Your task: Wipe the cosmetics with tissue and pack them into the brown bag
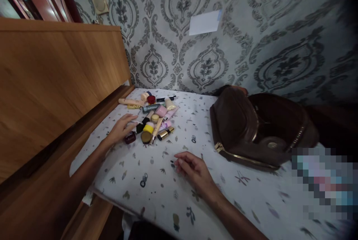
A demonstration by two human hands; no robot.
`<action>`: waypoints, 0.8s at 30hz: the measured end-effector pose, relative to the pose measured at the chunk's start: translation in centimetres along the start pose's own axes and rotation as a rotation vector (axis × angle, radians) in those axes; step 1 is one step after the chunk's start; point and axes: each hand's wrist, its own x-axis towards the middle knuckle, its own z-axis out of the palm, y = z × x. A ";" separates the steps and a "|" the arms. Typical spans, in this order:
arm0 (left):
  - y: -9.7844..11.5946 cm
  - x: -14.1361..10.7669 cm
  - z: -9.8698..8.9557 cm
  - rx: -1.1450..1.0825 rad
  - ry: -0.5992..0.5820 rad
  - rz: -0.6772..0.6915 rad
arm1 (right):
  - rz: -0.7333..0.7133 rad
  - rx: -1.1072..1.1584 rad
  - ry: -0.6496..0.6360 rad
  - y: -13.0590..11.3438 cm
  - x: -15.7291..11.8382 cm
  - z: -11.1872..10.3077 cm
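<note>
A pile of cosmetics lies on the patterned white sheet, left of centre. My left hand [122,128] is at its left edge, fingers stretched out, beside a dark red case [130,137] and a black item [140,127]; whether the fingertips touch them I cannot tell. The pile includes a yellow-banded jar [148,128], a round olive-gold container [145,137], a black-and-gold tube [166,133], a pink jar [160,111], a dark green tube [151,108] and a red jar [151,100]. My right hand [192,167] hovers nearer me, fingers loosely bent and apart, holding nothing.
A brown zippered bag [235,117] gapes on the right side of the bed sheet [156,188]. Beyond it, a blurred-out patch [327,180] hides something. A wooden panel [64,83] borders the left, and a grey patterned wall [179,53] stands behind.
</note>
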 end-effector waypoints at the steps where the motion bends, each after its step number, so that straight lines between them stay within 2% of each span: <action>1: 0.3 0.0 0.3 0.064 -0.050 0.026 | 0.000 -0.003 -0.001 0.1 0.0 0.0; 3: 0.6 0.1 0.7 0.186 -0.105 0.029 | -0.004 -0.014 -0.003 0.2 0.1 0.0; 6: 0.3 0.6 0.8 0.291 -0.096 -0.028 | -0.010 -0.019 -0.010 0.3 0.1 0.0; 14: -3.4 1.4 0.5 0.277 -0.020 -0.145 | -0.013 -0.042 -0.024 0.4 0.1 -0.1; 17: -4.1 1.3 0.7 0.257 0.005 -0.176 | -0.006 -0.029 -0.020 0.5 0.2 -0.1; 20: -4.0 1.3 0.6 0.248 0.045 -0.194 | -0.001 -0.018 -0.014 0.4 0.1 -0.1; 24: -2.8 1.8 0.1 0.249 0.092 -0.170 | 0.005 -0.020 -0.022 0.0 0.0 0.0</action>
